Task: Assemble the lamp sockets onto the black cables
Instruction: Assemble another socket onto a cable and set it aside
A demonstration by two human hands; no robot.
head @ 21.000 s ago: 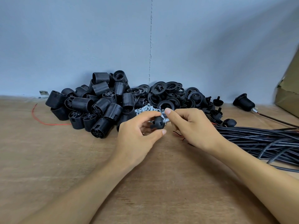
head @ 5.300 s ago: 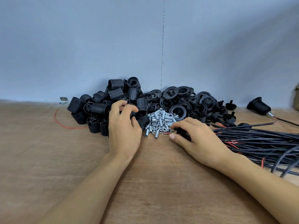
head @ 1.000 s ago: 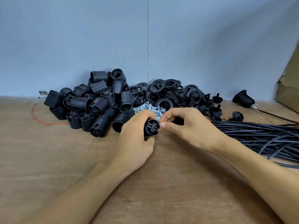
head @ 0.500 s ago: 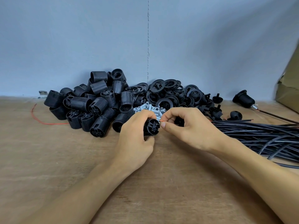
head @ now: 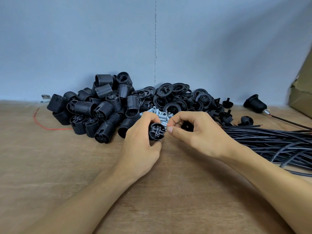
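A heap of ribbed black plastic socket shells [head: 101, 107] lies far left on the brown wooden counter [head: 67, 174]. A heap of flat black plastic rings [head: 172, 97] sits just right of it, and a small pile of silver metal sleeves [head: 162, 114] lies in front, between the two. Small black caps [head: 226, 114] are scattered right of the rings. A bundle of black cables [head: 270, 141] runs in from the right. Beyond it lie an assembled black socket [head: 255, 103] and a torn brown cardboard box [head: 302, 92]. A loose red wire [head: 43, 124] curls at far left. The hands hide the sleeves' near edge.

The left hand [head: 140, 146] has its fingers curled round one black socket shell [head: 156, 131], slotted end toward the camera, just in front of the sleeves. The right hand [head: 199, 137] pinches a thin red wire end [head: 169, 125] between thumb and forefinger at the shell's right edge.

Five seconds earlier the left hand was in the shell heap and the right lay by the cables. Since half a second ago almost nothing has shifted.

The counter meets a plain blue-grey wall [head: 84, 39] with a vertical seam.
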